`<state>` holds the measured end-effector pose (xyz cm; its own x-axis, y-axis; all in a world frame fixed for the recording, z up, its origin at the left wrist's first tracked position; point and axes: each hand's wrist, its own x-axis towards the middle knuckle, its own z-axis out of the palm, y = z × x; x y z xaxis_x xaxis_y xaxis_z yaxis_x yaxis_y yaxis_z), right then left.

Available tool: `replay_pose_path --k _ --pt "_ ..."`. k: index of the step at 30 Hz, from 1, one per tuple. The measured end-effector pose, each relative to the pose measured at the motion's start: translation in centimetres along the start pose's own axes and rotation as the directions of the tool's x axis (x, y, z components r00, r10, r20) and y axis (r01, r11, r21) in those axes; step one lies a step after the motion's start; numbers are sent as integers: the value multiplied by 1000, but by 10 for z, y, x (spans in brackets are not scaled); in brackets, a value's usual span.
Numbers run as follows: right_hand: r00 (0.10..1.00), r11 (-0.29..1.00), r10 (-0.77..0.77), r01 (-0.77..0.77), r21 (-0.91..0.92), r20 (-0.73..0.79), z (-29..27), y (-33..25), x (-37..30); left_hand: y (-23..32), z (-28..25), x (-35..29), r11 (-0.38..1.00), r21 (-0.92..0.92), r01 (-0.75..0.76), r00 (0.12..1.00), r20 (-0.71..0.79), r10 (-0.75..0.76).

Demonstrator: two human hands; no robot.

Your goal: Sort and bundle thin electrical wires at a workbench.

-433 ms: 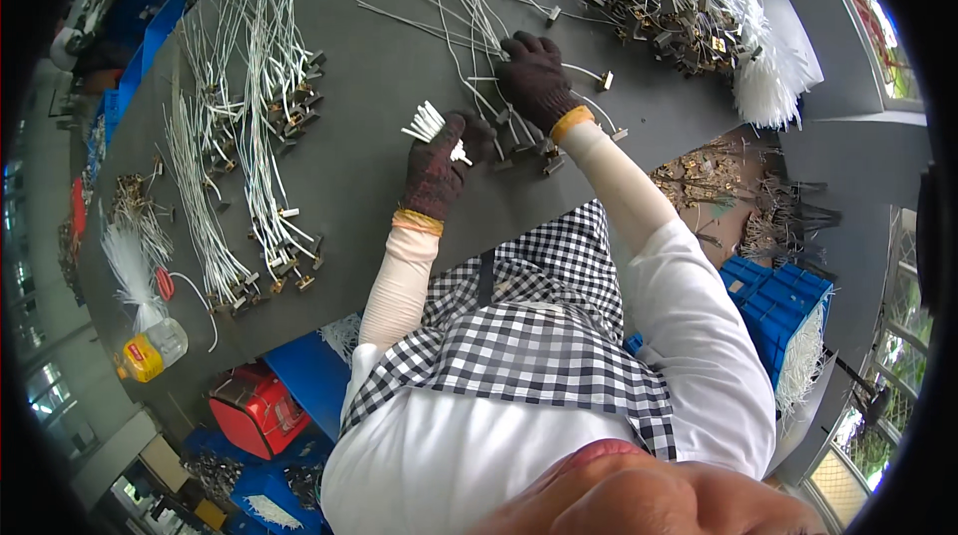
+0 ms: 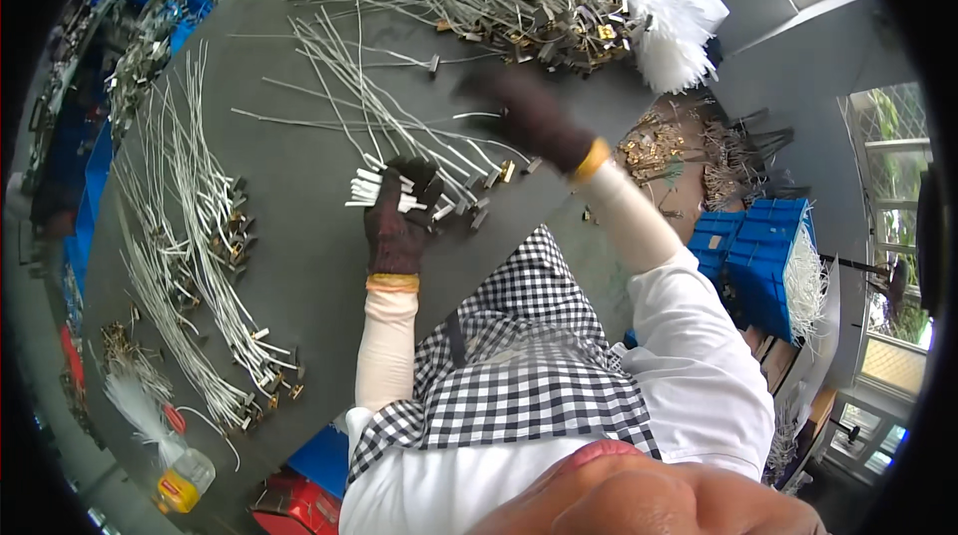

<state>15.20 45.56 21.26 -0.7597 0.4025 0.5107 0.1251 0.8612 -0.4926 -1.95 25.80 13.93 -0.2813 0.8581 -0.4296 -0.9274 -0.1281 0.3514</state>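
My left hand (image 2: 399, 221), in a dark knitted glove with a yellow cuff, is closed around a bunch of short white tubes (image 2: 365, 188). Its fingers are beside a loose group of white wires (image 2: 349, 86) that carry small dark and brass-coloured connectors (image 2: 477, 219) at their near ends. My right hand (image 2: 534, 116), gloved the same way, is above the table to the right of those wires. Motion smears its fingers, so I cannot see whether anything is in them. A short piece of white wire (image 2: 476, 115) shows just beside its fingers.
A large heap of wires with connectors (image 2: 579, 26) covers the grey table's (image 2: 299, 266) far side. More wire bundles (image 2: 190, 275) lie at left, near a bottle with a yellow label (image 2: 185, 480). Blue crates (image 2: 758, 266) stand at right, a red box (image 2: 294, 507) below.
The view has turned, shifting the table contents leftward. My right hand has come away from the loose wires toward the right. My left hand keeps its tubes and is now beside those wires.
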Motion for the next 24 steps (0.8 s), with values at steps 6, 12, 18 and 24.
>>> replay_pose_path --k 6,12,18,24 --pt "888 672 372 -459 -581 -271 -115 165 10 -2 30 -12 972 217 87 995 -57 -76" --pt "782 612 623 -482 -627 6 -133 202 22 -19 39 -12 962 231 145 989 -66 -133" --pt "880 860 472 -446 -249 55 -164 150 -19 -31 51 1 971 193 144 988 28 -152" --pt "552 511 832 -798 318 48 -90 -16 -164 -73 87 39 983 -69 172 982 94 -165"
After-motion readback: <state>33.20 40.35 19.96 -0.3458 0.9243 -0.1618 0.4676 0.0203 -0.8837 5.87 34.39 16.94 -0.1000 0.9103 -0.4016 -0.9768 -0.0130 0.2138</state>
